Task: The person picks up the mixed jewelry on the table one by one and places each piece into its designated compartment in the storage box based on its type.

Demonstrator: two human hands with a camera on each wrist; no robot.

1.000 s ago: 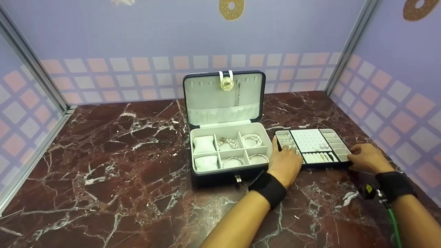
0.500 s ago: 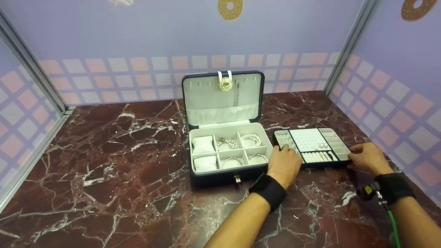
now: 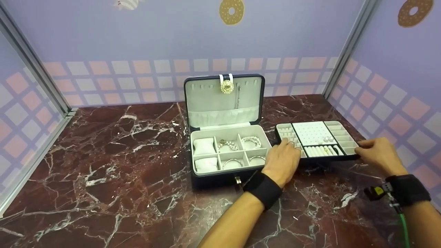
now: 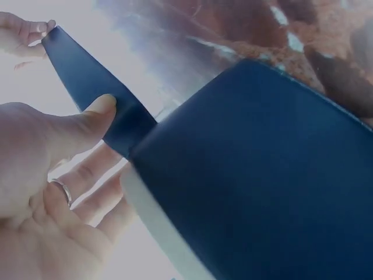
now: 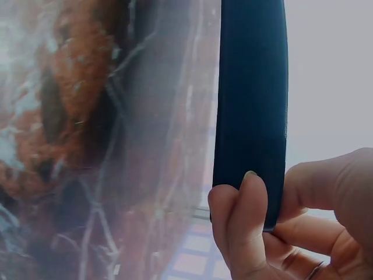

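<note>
Both hands hold a dark blue jewelry tray [image 3: 330, 157] with pale compartments, just right of the jewelry box [image 3: 213, 181]. My left hand [image 3: 282, 160] grips its left end; in the left wrist view the thumb [image 4: 102, 111] lies on the tray's outer wall [image 4: 87, 76]. At the other end, my right hand [image 3: 379, 155] pinches the corner, fingers against the dark wall [image 5: 250, 105] in the right wrist view. Rings and earrings [image 3: 329, 138] sit in the tray. The box's lid [image 3: 224, 100] stands up, and its lower part holds bracelets [image 3: 251, 141] and white cushions [image 3: 204, 146].
The box's wall [image 4: 256, 175] is close beside my left hand in the left wrist view. A dark red marble tabletop [image 3: 120, 172] extends widely to the left and front. Patterned panels [image 3: 155, 41] enclose the back and sides. A green cable [image 3: 403, 227] runs from the right wrist.
The tray has come up off the tabletop, its right end shifting rightward and upward with my right hand. My left hand has moved slightly up with it. The box stays in place.
</note>
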